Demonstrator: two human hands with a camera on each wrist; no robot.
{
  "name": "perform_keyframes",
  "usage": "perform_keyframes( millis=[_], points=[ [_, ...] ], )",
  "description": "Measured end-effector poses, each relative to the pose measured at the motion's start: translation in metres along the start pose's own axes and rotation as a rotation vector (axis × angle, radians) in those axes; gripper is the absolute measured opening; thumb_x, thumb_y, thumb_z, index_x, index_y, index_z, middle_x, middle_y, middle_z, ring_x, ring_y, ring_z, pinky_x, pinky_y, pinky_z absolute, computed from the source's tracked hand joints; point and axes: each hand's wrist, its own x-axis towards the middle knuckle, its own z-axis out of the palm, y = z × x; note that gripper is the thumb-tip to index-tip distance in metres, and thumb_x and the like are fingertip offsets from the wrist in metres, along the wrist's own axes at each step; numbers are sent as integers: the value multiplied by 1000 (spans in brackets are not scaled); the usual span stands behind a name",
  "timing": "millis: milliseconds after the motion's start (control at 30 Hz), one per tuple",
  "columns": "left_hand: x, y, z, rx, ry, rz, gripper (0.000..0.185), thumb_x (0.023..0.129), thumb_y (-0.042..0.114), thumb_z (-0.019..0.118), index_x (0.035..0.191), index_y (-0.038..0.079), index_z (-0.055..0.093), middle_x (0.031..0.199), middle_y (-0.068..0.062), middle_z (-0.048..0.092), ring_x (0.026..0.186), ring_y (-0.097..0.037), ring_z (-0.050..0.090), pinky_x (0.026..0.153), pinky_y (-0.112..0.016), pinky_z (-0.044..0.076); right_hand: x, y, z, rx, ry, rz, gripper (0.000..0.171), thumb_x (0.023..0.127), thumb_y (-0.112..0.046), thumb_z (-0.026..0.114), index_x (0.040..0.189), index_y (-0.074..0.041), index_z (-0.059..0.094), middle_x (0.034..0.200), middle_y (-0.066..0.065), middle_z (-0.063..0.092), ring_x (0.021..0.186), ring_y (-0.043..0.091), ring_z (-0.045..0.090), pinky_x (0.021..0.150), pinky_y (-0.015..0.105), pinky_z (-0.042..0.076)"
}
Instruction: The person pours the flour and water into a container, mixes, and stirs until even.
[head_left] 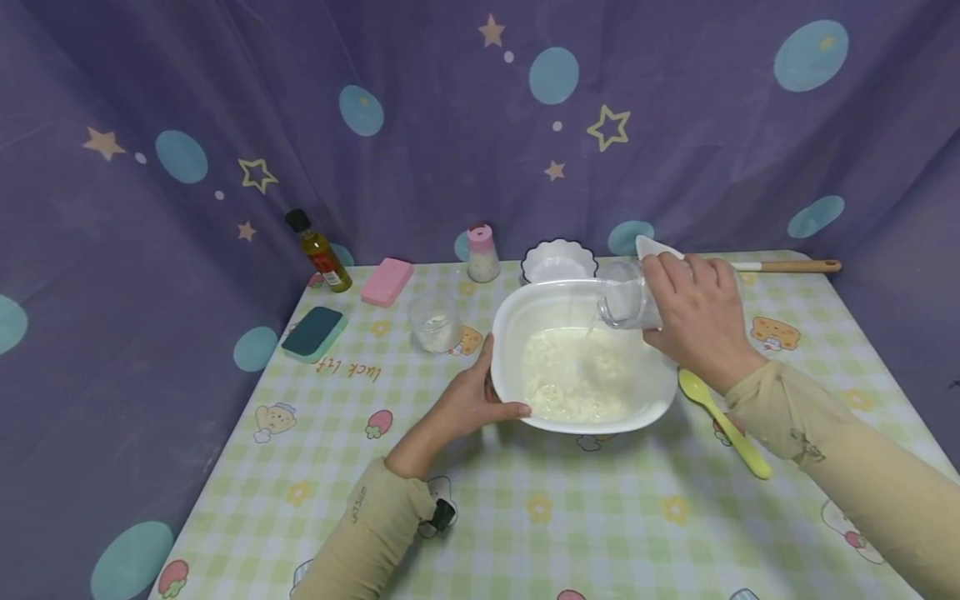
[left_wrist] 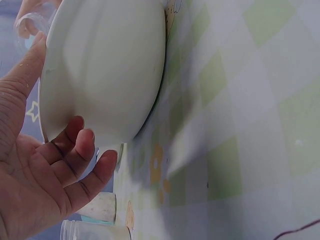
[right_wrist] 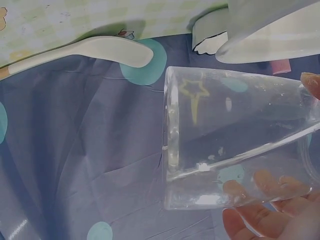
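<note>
The large white plastic bowl (head_left: 585,358) sat near the middle of the bench (head_left: 525,517), which was covered in a green-and-white checked cloth with cartoon prints, and it held a pale, lumpy white mixture. The left hand (head_left: 468,404) gripped the bowl's near-left rim, thumb hooked over the edge and fingers (left_wrist: 75,150) curled against the outer wall, as the left wrist view showed. The right hand (head_left: 697,321) held a clear drinking glass (head_left: 626,304) tipped on its side above the bowl's far-right rim, mouth toward the bowl, with a thin stream of clear liquid falling into the mixture; its grip was wrapped round the glass, fingertips (right_wrist: 260,185) pressed to the wall. Just right of the bowl a yellow-green plastic spoon (head_left: 723,425) lay on the cloth. Behind the bowl stood a small white scalloped dish (head_left: 558,260), and left of that a pink-capped shaker (head_left: 482,252). To the bowl's left stood a second clear glass (head_left: 435,323); farther left lay a pink sponge (head_left: 387,281), a dark green sponge (head_left: 313,333) and a small oil bottle with a black cap (head_left: 318,250). A wooden-handled white spatula (head_left: 780,267) lay behind the right hand.
</note>
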Motion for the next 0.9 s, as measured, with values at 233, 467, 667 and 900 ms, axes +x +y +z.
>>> perform_keyframes(
  millis=[233, 467, 667, 900],
  points=[
    [0, 0, 0, -5, -6, 8, 126, 72, 32, 88, 157, 13, -3, 133, -14, 57, 91, -15, 58, 84, -35, 47, 1, 0, 0, -9, 22, -7, 90, 44, -21, 92, 121, 1, 50, 108, 21, 56, 93, 44, 54, 72, 54, 39],
    [1, -1, 0, -9, -10, 18, 125, 73, 31, 88, 158, 13, -3, 127, -13, 61, 89, -15, 59, 82, -35, 47, 0, 0, 0, -8, 8, -3, 91, 44, -22, 93, 122, 1, 50, 109, 20, 56, 94, 44, 54, 70, 53, 39],
    [1, 0, 0, -12, -11, 16, 125, 73, 31, 88, 158, 13, -3, 128, -14, 60, 90, -15, 59, 83, -35, 47, 0, 0, 0, -2, 11, -2, 91, 45, -20, 92, 122, 0, 50, 110, 20, 55, 95, 44, 53, 70, 53, 39],
    [0, 1, 0, -7, -8, 12, 126, 72, 31, 88, 158, 13, -2, 134, -13, 57, 93, -15, 58, 86, -36, 46, 1, -1, -2, -1, 2, -1, 89, 45, -20, 92, 121, 0, 50, 110, 20, 55, 97, 45, 52, 70, 53, 38]
  ],
)
